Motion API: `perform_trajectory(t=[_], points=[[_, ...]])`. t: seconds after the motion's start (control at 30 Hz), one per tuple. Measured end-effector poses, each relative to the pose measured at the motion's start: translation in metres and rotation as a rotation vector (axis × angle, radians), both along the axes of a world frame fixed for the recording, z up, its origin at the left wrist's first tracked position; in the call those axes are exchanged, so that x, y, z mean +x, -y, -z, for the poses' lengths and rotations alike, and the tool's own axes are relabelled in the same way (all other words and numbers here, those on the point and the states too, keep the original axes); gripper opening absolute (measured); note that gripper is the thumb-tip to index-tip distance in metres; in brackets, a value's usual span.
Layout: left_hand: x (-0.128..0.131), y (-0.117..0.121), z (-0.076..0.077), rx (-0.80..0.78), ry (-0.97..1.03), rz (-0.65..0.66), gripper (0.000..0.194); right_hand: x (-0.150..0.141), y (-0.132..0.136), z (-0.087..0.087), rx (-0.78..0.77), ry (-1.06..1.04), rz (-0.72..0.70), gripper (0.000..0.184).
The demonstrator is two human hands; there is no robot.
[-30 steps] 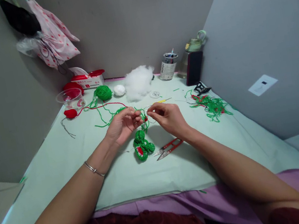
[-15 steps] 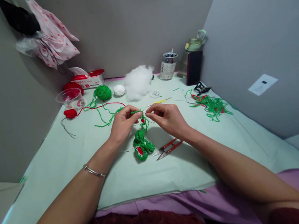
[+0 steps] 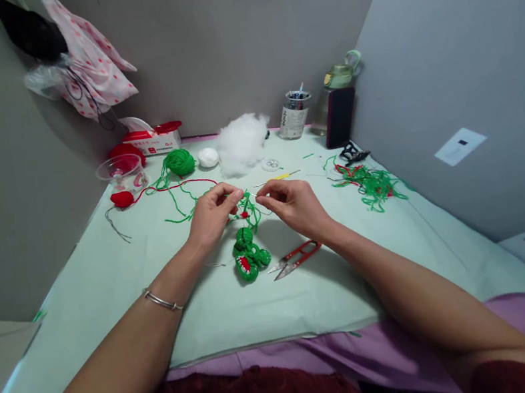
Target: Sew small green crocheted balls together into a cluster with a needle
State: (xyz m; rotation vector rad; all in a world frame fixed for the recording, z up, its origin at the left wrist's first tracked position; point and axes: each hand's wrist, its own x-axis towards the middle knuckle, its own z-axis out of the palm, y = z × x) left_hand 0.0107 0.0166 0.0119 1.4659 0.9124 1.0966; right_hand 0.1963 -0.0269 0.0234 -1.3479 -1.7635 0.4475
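Observation:
My left hand (image 3: pixel 212 215) is closed in a pinch on green yarn (image 3: pixel 250 211), whose loops hang between the two hands with a small red bit (image 3: pixel 244 214) among them. Opposite it, the thumb and forefinger of my right hand (image 3: pixel 297 207) pinch a thin, pale needle (image 3: pixel 252 194) pointing left. A small gap separates the fingertips. Just below, a green crocheted figure (image 3: pixel 248 260) with a red-and-white mouth lies on the table. Red-handled thread snips (image 3: pixel 298 257) rest to its right, under my right wrist, blades toward the figure.
Behind my hands are a yellow-handled hook (image 3: pixel 281 177), white stuffing (image 3: pixel 243 145), a green yarn ball (image 3: pixel 180 162) and a clear plastic tub (image 3: pixel 121 175). Tangled yarn scraps (image 3: pixel 375 185) lie right, before a propped phone (image 3: pixel 340 117). A pen jar (image 3: pixel 294 115) stands against the wall.
My left fingertips have drawn slightly left, away from the right ones. The green strand that crossed at my left fingertips no longer shows there, and the red bit has shifted left.

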Motion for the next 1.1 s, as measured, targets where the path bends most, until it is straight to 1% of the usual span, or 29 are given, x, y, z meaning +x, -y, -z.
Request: perform_trajectory(t=[0.1,0.23,0.27,0.33,0.37,0.43,0.47,0.63,0.73,0.93,1.03,1.1], points=[[0.000,-0.002,0.000,-0.067,0.110,0.009,0.035,0.002,-0.002,0.000,-0.026,-0.028,0.033,0.014],[0.001,0.002,-0.005,-0.086,0.219,0.054,0.042,0.003,-0.002,0.000,-0.045,-0.068,-0.003,0.015],[0.002,0.003,-0.007,-0.091,0.221,0.080,0.040,0.003,-0.002,0.000,-0.048,-0.073,-0.013,0.016],[0.002,0.006,-0.008,-0.125,0.197,0.163,0.033,0.003,-0.001,-0.002,-0.057,-0.086,-0.027,0.017],[0.003,0.007,-0.008,-0.142,0.179,0.206,0.033,0.003,-0.001,-0.003,-0.061,-0.099,-0.031,0.017],[0.004,0.007,-0.006,-0.157,0.145,0.266,0.044,0.003,-0.001,-0.006,-0.073,-0.152,-0.035,0.019],[0.005,0.007,-0.005,-0.156,0.131,0.281,0.047,0.004,-0.002,-0.008,-0.082,-0.194,-0.040,0.020],[0.007,0.005,0.002,-0.149,0.090,0.263,0.039,0.009,-0.005,-0.017,-0.083,-0.467,-0.022,0.023],[0.007,0.005,0.004,-0.149,0.057,0.243,0.034,0.013,-0.007,-0.019,-0.049,-0.559,-0.010,0.023],[0.006,0.005,0.005,-0.133,0.007,0.249,0.031,0.015,-0.007,-0.018,-0.012,-0.629,-0.032,0.026],[0.008,0.009,0.000,-0.063,-0.004,0.204,0.030,0.012,-0.006,-0.018,-0.036,-0.595,-0.038,0.027],[0.009,0.013,-0.003,-0.013,0.028,0.186,0.027,0.008,-0.004,-0.018,-0.056,-0.571,-0.045,0.027]])
